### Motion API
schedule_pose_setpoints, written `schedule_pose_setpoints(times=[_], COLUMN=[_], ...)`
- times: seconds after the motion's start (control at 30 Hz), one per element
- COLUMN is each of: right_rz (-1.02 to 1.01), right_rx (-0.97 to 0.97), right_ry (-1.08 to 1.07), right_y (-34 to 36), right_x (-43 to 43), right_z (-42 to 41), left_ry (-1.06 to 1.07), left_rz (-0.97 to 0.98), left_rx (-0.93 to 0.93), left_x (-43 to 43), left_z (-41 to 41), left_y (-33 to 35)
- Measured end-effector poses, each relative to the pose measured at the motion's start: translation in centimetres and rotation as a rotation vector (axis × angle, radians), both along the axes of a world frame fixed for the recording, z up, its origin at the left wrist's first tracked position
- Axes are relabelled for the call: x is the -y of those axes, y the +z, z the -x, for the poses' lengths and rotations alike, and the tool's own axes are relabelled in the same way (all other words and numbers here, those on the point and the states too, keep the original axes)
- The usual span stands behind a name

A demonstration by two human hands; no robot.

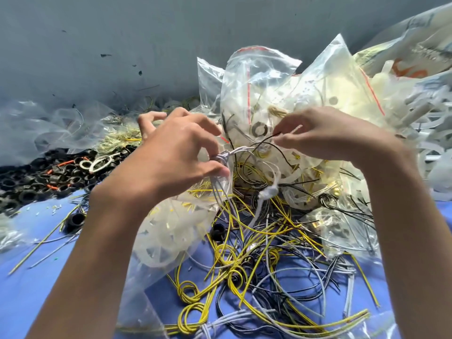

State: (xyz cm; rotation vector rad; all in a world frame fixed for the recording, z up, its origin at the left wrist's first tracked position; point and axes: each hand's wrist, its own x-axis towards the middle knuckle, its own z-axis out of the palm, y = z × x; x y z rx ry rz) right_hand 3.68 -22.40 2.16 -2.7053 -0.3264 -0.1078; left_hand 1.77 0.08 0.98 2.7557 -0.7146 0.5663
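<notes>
My left hand (178, 152) pinches a small bundle of grey-white wires (221, 189) between thumb and fingers, above the pile. The bundle's loose ends hang down below the thumb. My right hand (325, 135) pinches a thin black wire (267, 139) by its tip, a short way right of the bundle. The black wire curves down into a tangle of yellow, black and grey wires (259, 253) on the blue table (34, 289). Both hands hover in front of a clear zip bag (264, 94) of white plastic parts.
A heap of black plastic rings (44, 177) with a few orange pieces lies at the left. Clear bags of translucent discs (166, 231) sit under my left wrist. More bags and white tubing (425, 123) pile up at the right. A grey wall (97, 45) stands behind.
</notes>
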Motion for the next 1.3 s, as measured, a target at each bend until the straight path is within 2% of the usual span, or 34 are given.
schedule_pose_setpoints(times=[0.1,0.2,0.3,0.43,0.53,0.7,0.83,0.93,1.2,1.3], right_rz=[0.0,-0.13,-0.274,-0.236,-0.416,-0.519,-0.569,-0.534,-0.421,-0.444], right_rx=[0.191,0.33,0.226,0.068,-0.044,0.053,0.133,0.176,0.5,0.426], right_ry=[0.053,0.169,0.357,0.433,0.502,0.493,0.491,0.495,0.347,0.347], right_y=[0.4,1.2,1.7,1.9,1.3,0.8,0.9,0.8,1.1,0.8], right_x=[-0.7,-1.8,-2.5,-2.3,-2.4,-2.9,-2.8,-2.7,-0.8,-0.8], right_z=[0.2,0.8,2.0,2.4,2.4,1.7,1.2,1.2,1.1,1.0], left_ry=[-0.083,-0.189,-0.235,-0.228,-0.23,-0.273,-0.265,-0.261,-0.302,-0.316], left_rz=[0.074,0.183,0.31,0.418,0.435,0.522,0.51,0.527,0.339,0.297], left_rx=[0.012,0.025,0.041,0.024,-0.014,-0.207,-0.264,-0.253,-0.27,-0.244], left_x=[0.3,1.1,1.5,1.3,1.2,1.1,1.0,0.8,1.5,1.5], left_z=[0.3,1.0,1.2,0.9,0.8,1.0,1.0,0.7,0.4,0.3], left_y=[0.4,0.9,1.1,1.2,1.2,1.4,1.2,1.1,0.4,0.2])
